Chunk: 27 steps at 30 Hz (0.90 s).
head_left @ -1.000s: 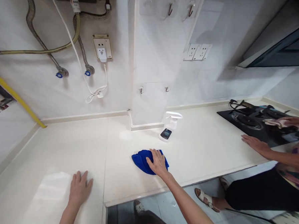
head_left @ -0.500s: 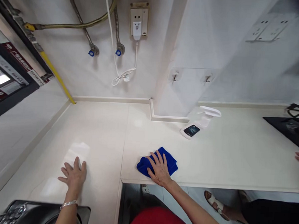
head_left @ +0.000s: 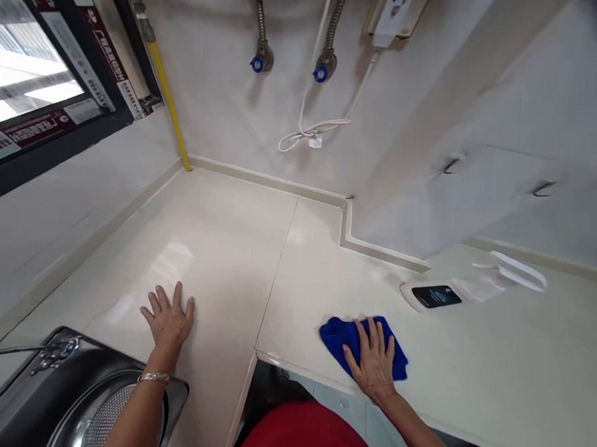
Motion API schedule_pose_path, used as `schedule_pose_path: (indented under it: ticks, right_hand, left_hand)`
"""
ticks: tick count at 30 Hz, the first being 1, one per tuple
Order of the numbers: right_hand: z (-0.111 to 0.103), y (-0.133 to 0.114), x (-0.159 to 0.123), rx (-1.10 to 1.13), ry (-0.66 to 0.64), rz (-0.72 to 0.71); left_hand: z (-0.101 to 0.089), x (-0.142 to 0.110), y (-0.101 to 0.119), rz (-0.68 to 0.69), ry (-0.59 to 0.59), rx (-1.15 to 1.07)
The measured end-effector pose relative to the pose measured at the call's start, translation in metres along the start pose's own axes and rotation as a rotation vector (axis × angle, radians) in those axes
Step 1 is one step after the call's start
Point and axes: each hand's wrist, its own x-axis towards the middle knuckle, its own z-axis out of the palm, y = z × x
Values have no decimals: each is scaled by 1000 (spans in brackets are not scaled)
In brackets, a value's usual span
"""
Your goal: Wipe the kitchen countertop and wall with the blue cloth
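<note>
A folded blue cloth [head_left: 341,338] lies on the pale countertop [head_left: 222,246], close to its front edge. My right hand [head_left: 375,367] rests flat over the cloth's right part with the fingers spread. To the left, my left hand [head_left: 171,318], with a silver bracelet at the wrist, lies palm down on the bare counter surface. Its fingers are apart and it holds nothing. Beyond the cloth, a white spray bottle [head_left: 480,290] with a dark label lies on its side near the wall.
A gas cooktop [head_left: 34,396] with a metal burner sits at the lower left. A wall corner with a raised trim [head_left: 387,255] juts into the counter. Valves, hoses and a plugged-in white cable [head_left: 323,126] are on the wall. A window [head_left: 27,56] is at the upper left.
The view has turned leftward and closer, bringing in more of the cooktop and window. A co-worker's hand and leg at the right have left view. Both hands keep the same pose.
</note>
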Motion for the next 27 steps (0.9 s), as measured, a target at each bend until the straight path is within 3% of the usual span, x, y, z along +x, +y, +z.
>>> schedule_pose_path:
  ticks: [2, 6, 10, 14, 18, 27]
  right_hand:
    - [1, -10, 5, 11, -23, -82]
    - [5, -51, 45, 94, -161, -416]
    - [18, -91, 117, 172, -332, -636]
    - [37, -103, 195, 217, -403, -736]
    - [62, -90, 267, 190, -322, -647]
    - [110, -33, 415, 129, -204, -381]
  left_hand:
    - [2, -2, 1, 14, 46, 12]
    - [3, -3, 1, 28, 75, 22]
    - [2, -1, 2, 3, 39, 28]
    - [1, 0, 4, -36, -5, 63]
    - [6, 2, -1, -31, 2, 66]
    - [19, 7, -17, -75, -11, 5]
